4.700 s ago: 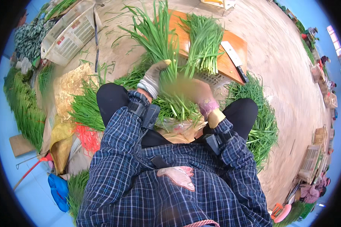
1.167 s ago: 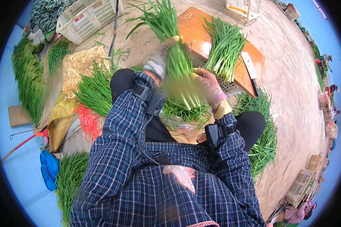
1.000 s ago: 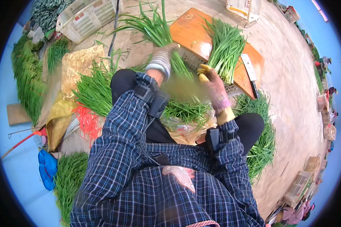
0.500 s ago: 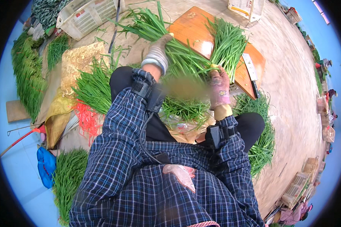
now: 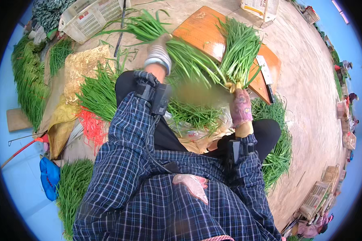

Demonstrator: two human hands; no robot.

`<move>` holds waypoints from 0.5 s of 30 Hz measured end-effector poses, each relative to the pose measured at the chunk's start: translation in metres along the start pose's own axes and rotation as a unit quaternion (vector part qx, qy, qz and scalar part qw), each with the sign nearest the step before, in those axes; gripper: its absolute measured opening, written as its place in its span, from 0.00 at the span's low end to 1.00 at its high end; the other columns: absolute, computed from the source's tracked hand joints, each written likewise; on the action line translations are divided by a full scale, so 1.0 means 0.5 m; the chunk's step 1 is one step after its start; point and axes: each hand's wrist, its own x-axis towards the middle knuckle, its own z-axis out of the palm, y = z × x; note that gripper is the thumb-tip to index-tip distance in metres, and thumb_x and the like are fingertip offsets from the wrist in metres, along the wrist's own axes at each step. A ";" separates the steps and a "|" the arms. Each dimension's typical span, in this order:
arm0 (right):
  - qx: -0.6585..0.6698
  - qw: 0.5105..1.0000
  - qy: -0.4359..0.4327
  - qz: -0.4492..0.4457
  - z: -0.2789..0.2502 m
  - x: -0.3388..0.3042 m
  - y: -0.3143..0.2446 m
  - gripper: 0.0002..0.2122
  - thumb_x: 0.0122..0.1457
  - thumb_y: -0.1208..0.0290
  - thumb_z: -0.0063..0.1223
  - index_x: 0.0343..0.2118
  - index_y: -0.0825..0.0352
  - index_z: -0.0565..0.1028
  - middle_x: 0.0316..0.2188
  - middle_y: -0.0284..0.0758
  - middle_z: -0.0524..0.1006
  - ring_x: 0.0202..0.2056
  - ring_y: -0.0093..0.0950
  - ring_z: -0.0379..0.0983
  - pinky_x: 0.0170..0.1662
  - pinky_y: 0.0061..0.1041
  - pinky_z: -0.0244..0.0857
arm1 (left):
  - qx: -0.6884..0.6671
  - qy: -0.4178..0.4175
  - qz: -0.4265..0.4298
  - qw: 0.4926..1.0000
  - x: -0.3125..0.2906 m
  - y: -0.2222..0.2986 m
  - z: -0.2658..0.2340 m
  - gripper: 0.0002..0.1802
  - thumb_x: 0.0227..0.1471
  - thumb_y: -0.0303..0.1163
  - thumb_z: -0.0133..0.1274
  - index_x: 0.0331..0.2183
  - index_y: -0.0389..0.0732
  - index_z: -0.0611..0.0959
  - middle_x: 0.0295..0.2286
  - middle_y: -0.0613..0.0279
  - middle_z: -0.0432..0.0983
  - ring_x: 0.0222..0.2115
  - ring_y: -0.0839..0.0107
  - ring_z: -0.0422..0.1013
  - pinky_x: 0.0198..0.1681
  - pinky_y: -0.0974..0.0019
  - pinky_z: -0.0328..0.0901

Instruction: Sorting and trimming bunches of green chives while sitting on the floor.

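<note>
My left hand [image 5: 159, 50], in a grey striped glove, is closed around a loose bunch of garlic chives [image 5: 191, 58], its leaves fanning out to the upper left and its stalk ends pointing right. My right hand [image 5: 240, 106], in a pink glove with bare-looking yellow fingertips, pinches at the stalk ends of a second, neater bunch of chives [image 5: 239, 48]. A single green chive stalk [image 5: 253, 75] slants up from those fingertips. The second bunch lies across an orange-brown wooden board [image 5: 201, 30]. On the board's right part rests a cleaver [image 5: 265, 71] with a black handle.
Between my knees lies a heap of loose chives [image 5: 197, 114] on clear plastic. More chives [image 5: 98, 94] and red plastic strips [image 5: 91, 126] are at left, near a yellow sack [image 5: 62, 120]. White crates [image 5: 94, 20] stand at the back; other people and baskets [image 5: 315, 201] are far right.
My left hand has shifted slightly left with its bunch. My right hand has moved right and down, away from that bunch's stalk ends to those of the bunch on the board.
</note>
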 end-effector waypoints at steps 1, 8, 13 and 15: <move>0.263 0.957 -0.046 0.113 -0.006 0.000 0.031 0.15 0.59 0.59 0.46 0.36 0.67 0.74 0.29 0.42 0.76 0.34 0.37 0.73 0.37 0.33 0.65 | -0.027 0.003 0.018 0.999 0.010 0.012 -0.007 0.18 0.40 0.33 0.59 0.35 0.36 0.75 0.28 0.57 0.73 0.23 0.64 0.69 0.30 0.60 0.68; -0.270 0.960 -0.054 -0.047 -0.004 -0.016 0.005 0.20 0.49 0.62 0.60 0.46 0.58 0.71 0.38 0.42 0.77 0.41 0.35 0.74 0.43 0.30 0.66 | -0.074 0.088 0.020 0.993 0.026 0.031 0.003 0.21 0.37 0.31 0.61 0.35 0.29 0.76 0.30 0.54 0.74 0.24 0.64 0.68 0.32 0.62 0.65; -0.148 0.989 -0.024 0.014 0.019 0.015 -0.198 0.20 0.47 0.63 0.62 0.45 0.55 0.72 0.28 0.31 0.78 0.30 0.29 0.75 0.33 0.27 0.67 | -0.036 0.098 0.035 0.994 0.016 0.017 0.003 0.15 0.41 0.32 0.58 0.33 0.37 0.76 0.27 0.58 0.73 0.22 0.64 0.69 0.30 0.61 0.69; -0.209 0.971 0.056 -0.105 0.046 0.048 -0.176 0.14 0.50 0.59 0.59 0.40 0.53 0.75 0.22 0.32 0.77 0.26 0.29 0.75 0.30 0.27 0.66 | -0.034 0.075 0.024 0.996 0.023 0.006 0.019 0.14 0.41 0.31 0.58 0.32 0.37 0.76 0.27 0.59 0.74 0.22 0.64 0.69 0.30 0.61 0.69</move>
